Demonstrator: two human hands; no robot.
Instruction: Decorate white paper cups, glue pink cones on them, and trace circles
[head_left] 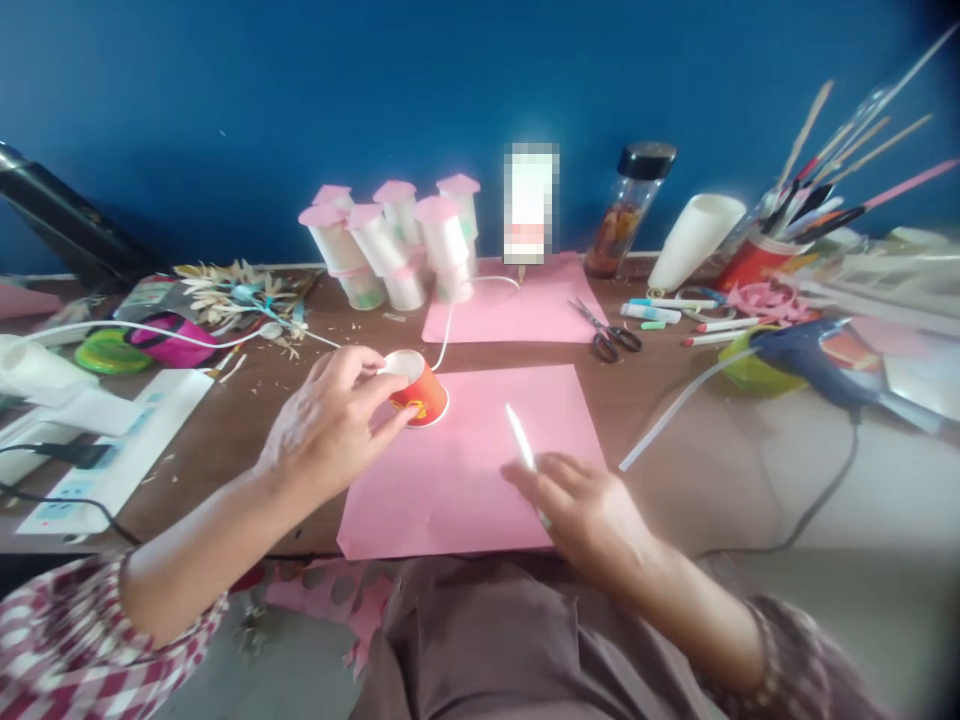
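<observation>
My left hand (341,420) is closed on a red paper cup (426,392) with a yellow mark on its side. The cup seems to stand upside down, its white end up, at the far left corner of a pink paper sheet (465,490). In my right hand (581,500) is a slim white pen (519,435), gripped over the right part of the sheet with its tip pointing up and away from me. The pen's lower part is hidden by my fingers.
Behind stand several white paper towers (367,240) with pink roofs. A second pink sheet (495,315), scissors (607,335) and a bottle (626,215) lie or stand beyond. At right is a blue glue gun (806,360); at left, a power strip (127,450).
</observation>
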